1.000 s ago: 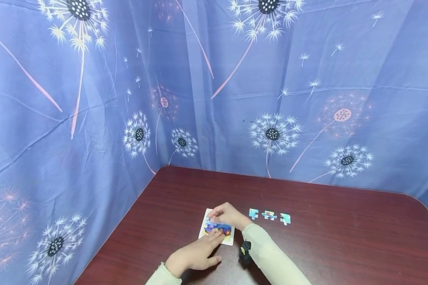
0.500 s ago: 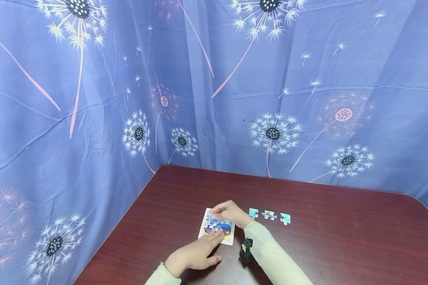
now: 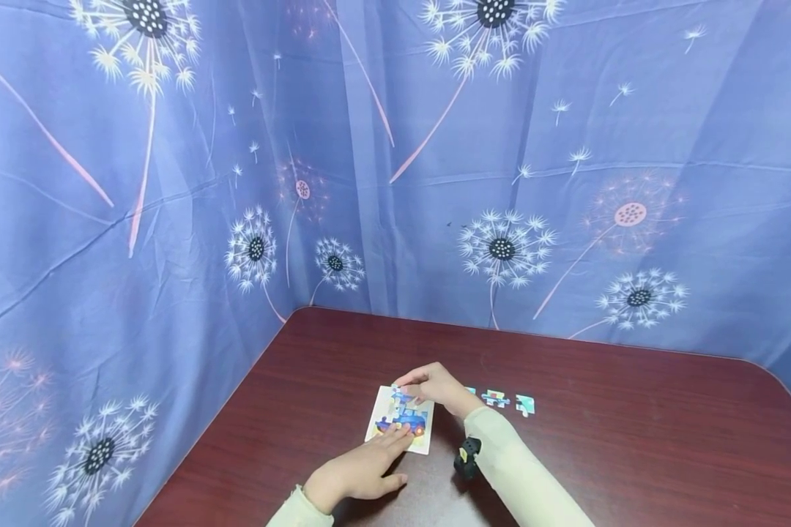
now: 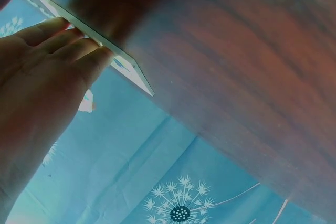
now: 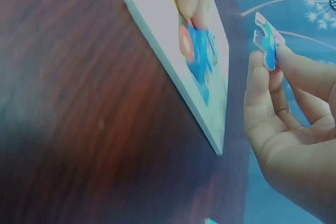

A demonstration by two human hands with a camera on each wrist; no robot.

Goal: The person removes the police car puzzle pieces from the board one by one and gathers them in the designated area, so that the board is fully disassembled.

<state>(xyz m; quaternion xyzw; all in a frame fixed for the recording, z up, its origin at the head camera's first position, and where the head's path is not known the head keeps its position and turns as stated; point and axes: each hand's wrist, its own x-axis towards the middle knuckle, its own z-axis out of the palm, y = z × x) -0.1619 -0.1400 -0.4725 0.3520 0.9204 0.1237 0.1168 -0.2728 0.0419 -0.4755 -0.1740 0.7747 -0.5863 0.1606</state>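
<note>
A white-framed jigsaw board [image 3: 372, 432] showing a blue vehicle lies on the table. My left hand [image 3: 364, 467] rests across its near edge, fingers stretched out onto the picture. In the left wrist view those fingers reach over the edge of the board [image 4: 137, 75]. Thumb and fingers of my right hand [image 3: 437, 386] pinch a small blue jigsaw piece [image 5: 269, 45] with a notched outline. In the right wrist view that piece is held up off the board [image 5: 167, 66]. The right hand hides part of the board's upper right in the head view.
Right of the board lie loose jigsaw pieces: one with red and yellow [image 3: 496, 398], a light blue one [image 3: 525, 405], and another [image 3: 471, 391] partly hidden by the right hand. A dark wood table [image 3: 606, 439] meets a blue dandelion-print curtain [image 3: 422, 241] behind.
My right hand has lifted away from the board's upper left, moving right and farther back with the jigsaw piece, uncovering more of the picture. The left hand has stayed in place.
</note>
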